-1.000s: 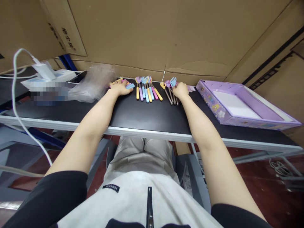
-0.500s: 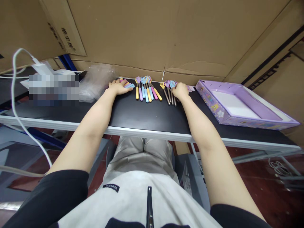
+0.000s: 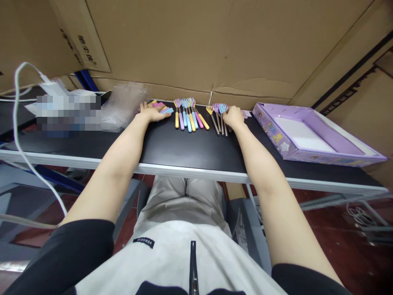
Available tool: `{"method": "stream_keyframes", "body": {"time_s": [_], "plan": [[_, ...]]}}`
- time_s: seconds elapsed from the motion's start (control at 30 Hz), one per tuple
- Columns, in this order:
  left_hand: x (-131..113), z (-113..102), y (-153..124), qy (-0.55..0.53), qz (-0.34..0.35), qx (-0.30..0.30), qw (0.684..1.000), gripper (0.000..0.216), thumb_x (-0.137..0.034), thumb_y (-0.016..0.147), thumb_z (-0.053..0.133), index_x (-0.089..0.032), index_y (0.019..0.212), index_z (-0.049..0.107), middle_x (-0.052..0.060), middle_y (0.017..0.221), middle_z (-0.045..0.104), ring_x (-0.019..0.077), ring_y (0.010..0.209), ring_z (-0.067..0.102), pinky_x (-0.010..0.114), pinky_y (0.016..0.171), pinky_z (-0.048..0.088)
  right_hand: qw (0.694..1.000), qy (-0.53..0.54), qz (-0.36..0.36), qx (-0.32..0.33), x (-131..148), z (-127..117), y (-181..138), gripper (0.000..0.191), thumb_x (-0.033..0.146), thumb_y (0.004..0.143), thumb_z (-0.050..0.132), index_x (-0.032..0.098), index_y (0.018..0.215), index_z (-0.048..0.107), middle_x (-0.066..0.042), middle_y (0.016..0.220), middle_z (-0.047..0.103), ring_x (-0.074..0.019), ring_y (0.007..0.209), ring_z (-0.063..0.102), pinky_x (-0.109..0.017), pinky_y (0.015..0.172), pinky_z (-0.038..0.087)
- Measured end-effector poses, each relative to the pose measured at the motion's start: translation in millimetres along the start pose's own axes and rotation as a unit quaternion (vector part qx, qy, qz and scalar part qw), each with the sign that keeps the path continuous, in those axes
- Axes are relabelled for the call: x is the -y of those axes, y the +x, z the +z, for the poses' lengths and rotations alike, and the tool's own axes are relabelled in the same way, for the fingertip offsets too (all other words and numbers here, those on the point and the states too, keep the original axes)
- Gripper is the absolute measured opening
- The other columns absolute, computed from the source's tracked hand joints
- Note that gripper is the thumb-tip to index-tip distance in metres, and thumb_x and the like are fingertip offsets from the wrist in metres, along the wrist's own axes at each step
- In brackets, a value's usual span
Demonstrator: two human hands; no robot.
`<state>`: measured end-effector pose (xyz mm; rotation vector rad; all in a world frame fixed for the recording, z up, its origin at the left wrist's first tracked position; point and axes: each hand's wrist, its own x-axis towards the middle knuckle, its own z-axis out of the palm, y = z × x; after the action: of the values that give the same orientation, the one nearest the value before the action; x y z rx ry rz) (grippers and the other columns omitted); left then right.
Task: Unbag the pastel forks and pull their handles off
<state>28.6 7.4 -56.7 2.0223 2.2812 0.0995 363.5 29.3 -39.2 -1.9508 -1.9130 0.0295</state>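
Note:
My left hand (image 3: 150, 113) lies with its fingers apart over a pile of pink, yellow and blue handles (image 3: 166, 110), partly covering it. To its right, several small back scratchers (image 3: 190, 116) with claw-shaped heads and pastel handles lie fanned out on the black table. Farther right is a group of back scratchers with bare metal rods (image 3: 218, 123) and yellow, purple and blue claws. My right hand (image 3: 233, 117) is curled at the right side of this group, closed round a back scratcher at its edge. The palm and fingers hide most of that piece.
A purple printed open box (image 3: 284, 149) stands on the right of the table. Crumpled clear plastic bags (image 3: 123, 108) lie left of my left hand, near a white cable (image 3: 17, 110). Cardboard (image 3: 190, 49) walls in the table's back edge.
The fingers of my left hand have shifted slightly on the pile, showing more of the pink handles. My right hand stays at the metal rods with hardly any visible movement.

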Motion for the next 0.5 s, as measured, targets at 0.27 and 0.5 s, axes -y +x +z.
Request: {"method": "stream_keyframes", "body": {"time_s": [0.27, 0.5], "plan": [[-1.1, -3.9, -4.2, -0.015, -0.006, 0.008, 1.000, 0.097, -0.079, 0.087, 0.032, -0.025, 0.168, 0.029, 0.016, 0.175, 0.020, 0.0438, 0.158, 0.022, 0.056, 0.126, 0.022, 1.000, -0.003, 0.001, -0.001, -0.3, -2.0, -1.2, 0.038, 0.015, 0.095, 0.049, 0.002, 0.125, 0.070, -0.028, 0.130, 0.066, -0.0388, 0.129, 0.063, -0.051, 0.110, 0.048], [-0.7, -4.9, -4.2, -0.002, -0.003, 0.024, 1.000, 0.101, -0.082, 0.086, 0.028, -0.025, 0.168, 0.026, 0.014, 0.175, 0.020, 0.0440, 0.158, 0.020, 0.056, 0.126, 0.020, 1.000, 0.015, 0.000, -0.004, -2.0, -1.1, 0.9, 0.037, 0.014, 0.094, 0.051, 0.004, 0.124, 0.071, -0.027, 0.130, 0.066, -0.0378, 0.129, 0.063, -0.051, 0.111, 0.047]]}}
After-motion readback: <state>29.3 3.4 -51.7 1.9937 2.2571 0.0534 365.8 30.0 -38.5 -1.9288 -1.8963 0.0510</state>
